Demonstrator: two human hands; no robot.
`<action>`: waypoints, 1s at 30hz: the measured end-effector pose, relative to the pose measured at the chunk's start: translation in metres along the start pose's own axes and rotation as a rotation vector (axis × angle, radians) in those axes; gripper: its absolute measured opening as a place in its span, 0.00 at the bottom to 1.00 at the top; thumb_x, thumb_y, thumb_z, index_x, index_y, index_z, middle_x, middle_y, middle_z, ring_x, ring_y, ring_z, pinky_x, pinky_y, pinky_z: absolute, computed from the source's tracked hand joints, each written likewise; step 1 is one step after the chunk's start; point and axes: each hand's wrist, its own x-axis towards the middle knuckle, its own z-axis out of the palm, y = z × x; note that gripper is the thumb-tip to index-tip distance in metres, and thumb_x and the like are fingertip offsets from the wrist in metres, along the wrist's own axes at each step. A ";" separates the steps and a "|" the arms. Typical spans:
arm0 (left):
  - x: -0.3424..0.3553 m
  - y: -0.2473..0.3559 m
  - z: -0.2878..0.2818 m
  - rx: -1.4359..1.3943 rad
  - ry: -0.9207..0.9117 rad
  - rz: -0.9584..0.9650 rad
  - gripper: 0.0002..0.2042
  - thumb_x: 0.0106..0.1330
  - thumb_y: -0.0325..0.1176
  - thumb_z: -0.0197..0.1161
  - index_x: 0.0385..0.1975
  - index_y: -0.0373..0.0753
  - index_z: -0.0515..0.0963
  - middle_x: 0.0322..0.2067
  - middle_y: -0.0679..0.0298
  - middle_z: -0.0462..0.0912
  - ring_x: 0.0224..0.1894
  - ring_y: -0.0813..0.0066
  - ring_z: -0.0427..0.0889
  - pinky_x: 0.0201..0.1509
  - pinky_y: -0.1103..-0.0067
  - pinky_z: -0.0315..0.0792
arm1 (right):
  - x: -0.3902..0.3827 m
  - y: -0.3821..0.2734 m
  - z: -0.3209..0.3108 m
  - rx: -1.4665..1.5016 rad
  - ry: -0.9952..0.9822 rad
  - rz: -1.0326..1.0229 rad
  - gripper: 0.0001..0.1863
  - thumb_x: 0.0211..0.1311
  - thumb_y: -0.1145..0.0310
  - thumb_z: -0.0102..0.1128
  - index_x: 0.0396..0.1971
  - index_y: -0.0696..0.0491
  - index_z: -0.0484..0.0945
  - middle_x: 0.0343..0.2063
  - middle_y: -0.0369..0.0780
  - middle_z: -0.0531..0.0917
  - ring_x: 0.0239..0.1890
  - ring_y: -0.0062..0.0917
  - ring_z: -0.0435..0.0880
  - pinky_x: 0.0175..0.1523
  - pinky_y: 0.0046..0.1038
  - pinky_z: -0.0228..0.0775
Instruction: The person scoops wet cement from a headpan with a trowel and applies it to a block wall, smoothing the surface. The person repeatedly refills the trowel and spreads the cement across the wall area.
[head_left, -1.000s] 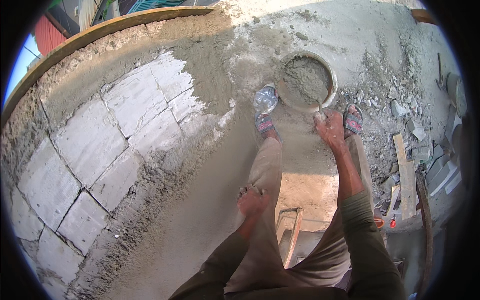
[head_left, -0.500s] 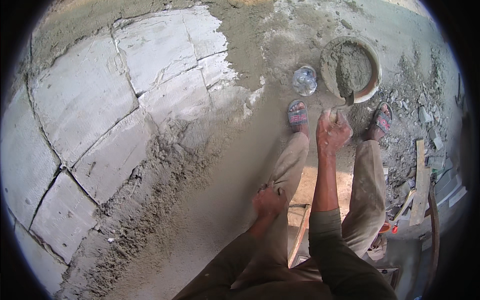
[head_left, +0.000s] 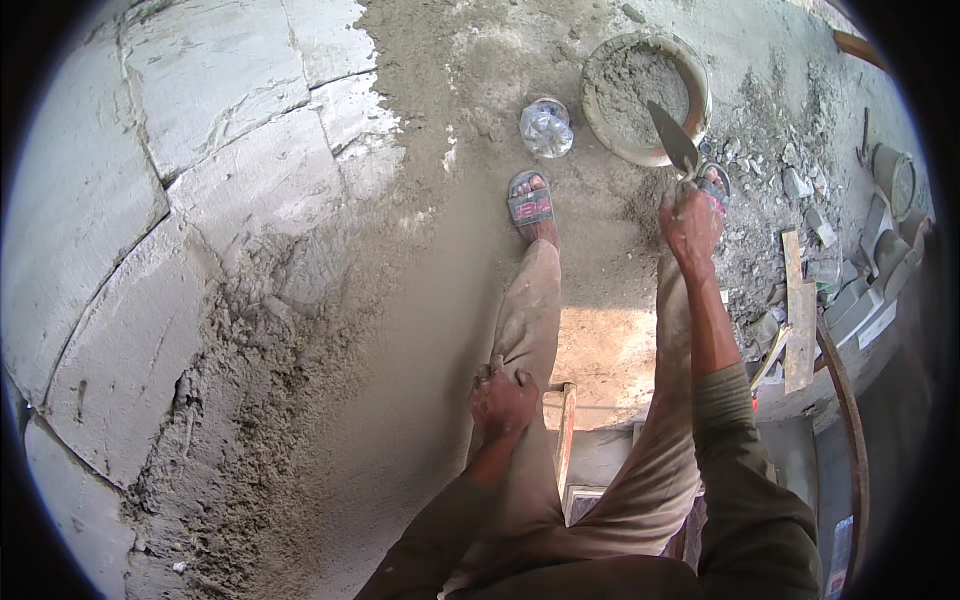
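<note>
Blockwork (head_left: 215, 75): pale slabs are spread across the left side, with dark joints left between them; grey coating is seen along the upper and lower parts.
Rubble (head_left: 797, 183): broken pieces are scattered on the ground to the right, just beside the right foot (head_left: 716, 188).
Bowl (head_left: 699, 92): it is set on the ground ahead of the feet, and is best kept steady while mortar is lifted.
Mortar (head_left: 628, 90): it is held in the bowl; a scoop would be better drawn from the thicker heap, with the excess wiped off on the rim.
Trowel (head_left: 673, 138): its blade is pointed forward and left, its tip over the mortar and its heel near the rim. For a clean load, the edge should be slid in low and the blade levelled as it is raised.
Right hand (head_left: 692, 226): its fingers are clamped on the trowel's handle; the wrist should be kept loose.
Left hand (head_left: 503, 402): it is rested on the left leg (head_left: 528, 310), fingers bent; whether cloth is pinched cannot be told.
</note>
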 end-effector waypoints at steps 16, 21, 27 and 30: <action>-0.004 0.024 -0.014 0.060 0.024 0.069 0.31 0.71 0.50 0.60 0.71 0.39 0.76 0.64 0.45 0.80 0.68 0.44 0.78 0.71 0.54 0.73 | -0.027 -0.015 0.052 0.846 -0.454 0.127 0.16 0.70 0.66 0.67 0.20 0.51 0.77 0.17 0.30 0.77 0.17 0.14 0.70 0.23 0.24 0.59; -0.004 0.017 -0.012 0.093 0.073 0.076 0.31 0.71 0.51 0.59 0.70 0.39 0.76 0.65 0.45 0.80 0.67 0.44 0.80 0.70 0.55 0.73 | -0.072 -0.112 0.131 1.157 -0.669 0.209 0.11 0.69 0.69 0.67 0.25 0.54 0.84 0.19 0.35 0.83 0.18 0.17 0.78 0.25 0.26 0.66; 0.002 0.007 -0.008 0.036 0.030 0.068 0.31 0.72 0.51 0.59 0.70 0.39 0.76 0.65 0.45 0.80 0.67 0.44 0.80 0.71 0.55 0.73 | -0.062 -0.125 0.212 0.722 0.064 -0.005 0.13 0.65 0.63 0.69 0.29 0.59 0.84 0.27 0.47 0.88 0.28 0.44 0.87 0.36 0.43 0.78; 0.001 -0.004 -0.004 -0.007 0.028 0.007 0.31 0.72 0.52 0.59 0.68 0.38 0.77 0.64 0.45 0.81 0.67 0.45 0.81 0.71 0.54 0.74 | -0.067 -0.166 0.167 0.661 0.142 0.156 0.18 0.64 0.58 0.69 0.30 0.60 0.85 0.31 0.54 0.89 0.36 0.57 0.88 0.44 0.49 0.80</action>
